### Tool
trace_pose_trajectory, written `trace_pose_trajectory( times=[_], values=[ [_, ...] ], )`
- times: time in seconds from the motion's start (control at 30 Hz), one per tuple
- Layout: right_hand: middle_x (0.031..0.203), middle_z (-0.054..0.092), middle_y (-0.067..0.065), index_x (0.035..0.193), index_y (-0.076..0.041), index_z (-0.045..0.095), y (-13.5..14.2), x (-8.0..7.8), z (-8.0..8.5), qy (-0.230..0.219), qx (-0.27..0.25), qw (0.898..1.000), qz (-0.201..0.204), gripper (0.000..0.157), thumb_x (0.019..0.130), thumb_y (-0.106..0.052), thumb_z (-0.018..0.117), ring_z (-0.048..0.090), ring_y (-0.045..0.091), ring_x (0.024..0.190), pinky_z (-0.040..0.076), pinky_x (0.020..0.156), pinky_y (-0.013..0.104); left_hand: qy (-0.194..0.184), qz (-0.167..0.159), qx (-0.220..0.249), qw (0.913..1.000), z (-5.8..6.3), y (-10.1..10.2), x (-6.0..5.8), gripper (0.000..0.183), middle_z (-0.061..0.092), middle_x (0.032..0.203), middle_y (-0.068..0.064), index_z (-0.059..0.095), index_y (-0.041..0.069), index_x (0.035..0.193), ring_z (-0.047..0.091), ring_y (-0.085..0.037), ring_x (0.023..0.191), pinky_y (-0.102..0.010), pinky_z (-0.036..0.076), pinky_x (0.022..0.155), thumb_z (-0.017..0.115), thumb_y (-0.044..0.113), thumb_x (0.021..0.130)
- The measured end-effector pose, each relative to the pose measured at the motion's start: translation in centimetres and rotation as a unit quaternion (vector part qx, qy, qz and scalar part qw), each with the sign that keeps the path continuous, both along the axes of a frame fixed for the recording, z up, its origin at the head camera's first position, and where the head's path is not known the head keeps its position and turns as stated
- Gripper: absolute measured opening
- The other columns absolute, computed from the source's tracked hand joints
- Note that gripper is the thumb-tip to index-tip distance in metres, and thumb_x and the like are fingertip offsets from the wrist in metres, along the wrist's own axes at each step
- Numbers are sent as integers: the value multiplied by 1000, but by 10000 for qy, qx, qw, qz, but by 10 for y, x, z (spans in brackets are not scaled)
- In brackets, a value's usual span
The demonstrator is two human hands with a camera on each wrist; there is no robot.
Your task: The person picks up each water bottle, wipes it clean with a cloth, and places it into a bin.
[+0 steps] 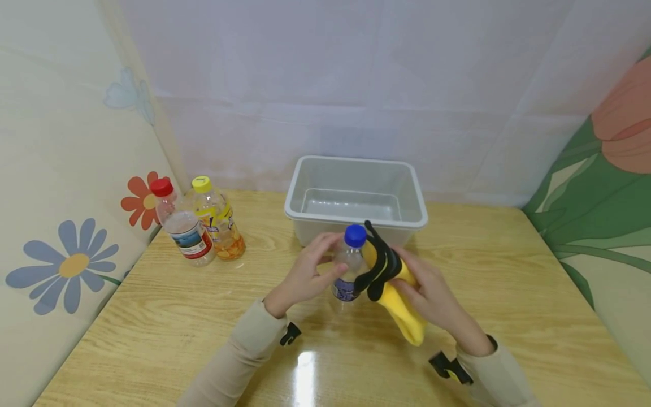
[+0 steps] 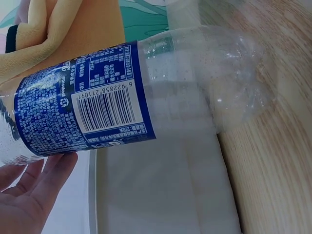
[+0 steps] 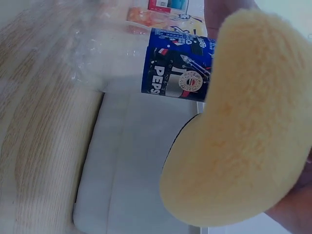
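Note:
A clear plastic Pepsi bottle (image 1: 351, 263) with a blue cap and blue label is upright in front of the grey bin. My left hand (image 1: 310, 271) holds it from the left, thumb in front and fingers behind its upper part. In the left wrist view, fingertips touch the bottle (image 2: 83, 105) at the label's edge. My right hand (image 1: 427, 282) grips a yellow plush item (image 1: 402, 316) with black bands, close against the bottle's right side. The plush (image 3: 243, 122) covers part of the bottle and most of the right hand in the right wrist view.
The grey plastic bin (image 1: 356, 219) stands at the table's back, by the white wall. At the back left are a red-capped bottle (image 1: 185, 232) and a yellow-capped bottle (image 1: 218, 220) holding some orange contents. Floral-patterned cloth borders the wooden table (image 1: 168, 333) on both sides.

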State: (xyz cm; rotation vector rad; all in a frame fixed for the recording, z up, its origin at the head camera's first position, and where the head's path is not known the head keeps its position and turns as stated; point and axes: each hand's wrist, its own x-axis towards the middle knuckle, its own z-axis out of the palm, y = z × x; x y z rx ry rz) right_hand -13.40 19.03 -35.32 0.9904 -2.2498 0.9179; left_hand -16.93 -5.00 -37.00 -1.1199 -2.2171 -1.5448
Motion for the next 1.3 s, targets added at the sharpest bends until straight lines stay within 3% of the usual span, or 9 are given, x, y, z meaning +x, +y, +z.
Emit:
trace_pose_trajectory(
  times=[0.17,0.37,0.53,0.77,1.03,1.3],
  values=[
    [104,63,16,125,3,49,-1,0,2,-112,-23,9999,-53,60,68,10,66,56,15,75,49,60,31,-60,-37,41,10000,5,0,3,70,48,121,-20,40,-4,129,52,-29,103,-32,52,82,46,52,88],
    [99,63,13,122,1,48,-4,0,3,-274,-233,9992,-154,59,68,10,69,56,15,76,50,62,31,-270,-21,117,9996,-1,-1,1,71,49,121,-18,39,-3,128,53,-29,104,-36,52,83,49,53,86],
    [102,63,14,120,1,51,-6,-2,3,-147,-416,9990,-107,57,67,10,68,57,17,77,51,64,29,-298,0,135,9995,-1,-1,1,71,51,117,-18,41,-4,125,53,-29,104,-37,52,82,49,54,86],
    [115,60,17,122,2,53,-10,-4,-2,97,-440,9990,-67,59,66,12,67,60,31,94,42,90,17,-285,23,152,9995,0,0,2,70,52,116,-18,43,-4,123,54,-28,103,-30,52,82,48,55,86],
    [116,59,19,124,3,52,-16,-4,-5,74,-338,9991,-226,62,65,13,68,59,32,99,48,84,44,-306,-53,314,9990,-1,1,2,66,53,115,-18,45,-4,122,55,-29,102,-35,53,82,51,51,86],
    [117,58,20,125,3,51,-19,-4,-12,58,-394,9987,-323,63,65,14,67,58,34,100,47,86,44,-286,-97,407,9987,0,0,2,62,53,114,-18,45,-4,122,54,-29,102,-34,52,82,53,47,87]
  ],
)
